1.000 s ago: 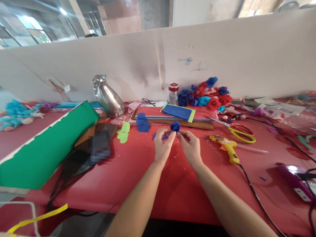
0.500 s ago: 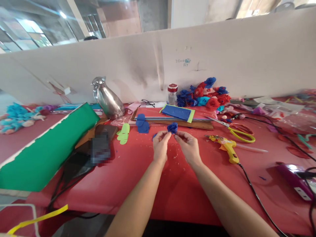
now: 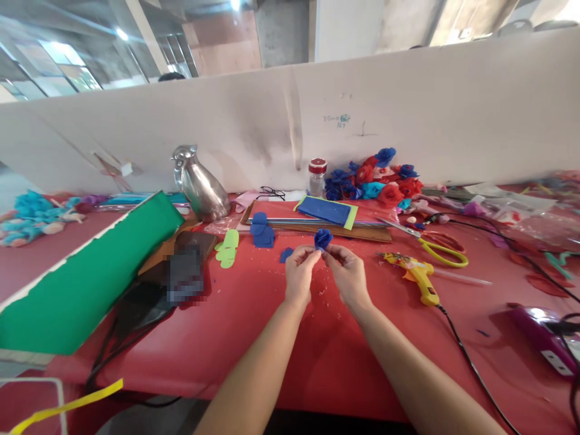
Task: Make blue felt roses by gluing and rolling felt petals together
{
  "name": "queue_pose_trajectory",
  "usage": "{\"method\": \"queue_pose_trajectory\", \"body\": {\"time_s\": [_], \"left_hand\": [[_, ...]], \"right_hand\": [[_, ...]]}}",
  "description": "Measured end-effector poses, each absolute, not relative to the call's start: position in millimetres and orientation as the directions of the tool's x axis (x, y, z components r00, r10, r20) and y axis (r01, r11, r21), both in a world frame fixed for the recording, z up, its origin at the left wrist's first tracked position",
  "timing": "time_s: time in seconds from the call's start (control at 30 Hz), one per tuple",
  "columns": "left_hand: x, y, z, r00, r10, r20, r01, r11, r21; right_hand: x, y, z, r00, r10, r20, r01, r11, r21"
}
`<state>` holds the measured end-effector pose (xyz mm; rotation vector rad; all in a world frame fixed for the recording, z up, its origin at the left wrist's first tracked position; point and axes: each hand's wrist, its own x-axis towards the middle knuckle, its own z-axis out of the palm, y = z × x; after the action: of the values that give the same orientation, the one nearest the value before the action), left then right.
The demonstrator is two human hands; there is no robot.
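A small blue paper flower (image 3: pixel 323 238) stands upright between my two hands over the middle of the red table. My left hand (image 3: pixel 299 272) pinches its base from the left, fingers closed. From the other side my right hand (image 3: pixel 348 272) grips the same base between thumb and fingertips. Just left of my left hand lies a loose blue petal piece (image 3: pixel 286 255). Farther left are a stack of cut blue petals (image 3: pixel 261 231) and several light-green cut pieces (image 3: pixel 228 248).
To the right lie a yellow glue gun (image 3: pixel 421 278) with a cord and yellow-handled scissors (image 3: pixel 441 251). Behind stand a jar (image 3: pixel 317 178), a heap of paper flowers (image 3: pixel 380 181) and a steel jug (image 3: pixel 202 187). A green board (image 3: pixel 90 278) leans at left; a purple power strip (image 3: pixel 541 338) sits right.
Both hands have shifted slightly to the right with the flower, which now stands more upright. The loose blue petal beside my left hand has come more into view.
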<state>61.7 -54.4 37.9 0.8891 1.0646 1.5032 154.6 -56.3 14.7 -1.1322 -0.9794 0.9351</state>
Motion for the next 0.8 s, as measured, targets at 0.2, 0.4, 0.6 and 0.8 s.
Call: {"method": "queue_pose_trajectory", "body": {"time_s": [0.2,0.4,0.6,0.8], "left_hand": [[61.4,-54.4,38.2,-0.201,0.980,0.013,-0.312,-0.076,0.947],[58.4,-49.8,38.6,-0.277,0.961,-0.017,-0.338,-0.081,0.938],[57.1,-50.0,41.6,-0.220,0.963,-0.153,-0.464,0.035,0.885],[56.4,-49.3,44.4,-0.113,0.947,-0.300,-0.667,0.152,0.729]], "right_hand": [[153.9,-59.1,18.5,0.298,0.941,0.162,-0.036,0.180,-0.983],[153.4,-59.9,19.2,0.291,0.943,0.161,-0.014,0.173,-0.985],[153.2,-58.2,17.5,0.286,0.946,0.156,-0.067,0.182,-0.981],[153.9,-57.3,16.3,0.283,0.946,0.156,-0.093,0.189,-0.978]]}}
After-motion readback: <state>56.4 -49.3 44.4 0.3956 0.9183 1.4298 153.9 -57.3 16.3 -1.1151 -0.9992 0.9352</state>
